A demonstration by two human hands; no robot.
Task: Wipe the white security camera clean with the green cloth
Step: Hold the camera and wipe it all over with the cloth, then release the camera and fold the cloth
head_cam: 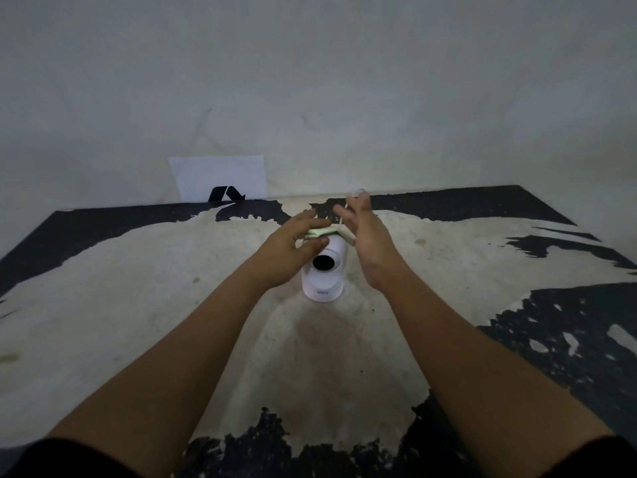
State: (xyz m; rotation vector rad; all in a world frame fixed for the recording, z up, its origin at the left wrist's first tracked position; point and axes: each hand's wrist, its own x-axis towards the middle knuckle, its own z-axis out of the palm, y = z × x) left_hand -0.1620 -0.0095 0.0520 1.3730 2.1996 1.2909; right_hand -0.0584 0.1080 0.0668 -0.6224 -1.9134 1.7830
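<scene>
The white security camera (324,274) stands upright in the middle of the worn table, its round black lens facing me. A folded green cloth (325,232) lies across the camera's top. My left hand (293,248) pinches the cloth's left end between thumb and fingers, right at the camera's head. My right hand (365,236) is just to the right of the camera, fingers spread and pointing away from me, palm turned inward beside the cloth's right edge. Whether it touches the cloth cannot be told.
The table (138,288) has a pale, worn surface with black patches along its edges. A white sheet of paper with a black mark (220,181) leans against the grey wall behind the table, at the back left.
</scene>
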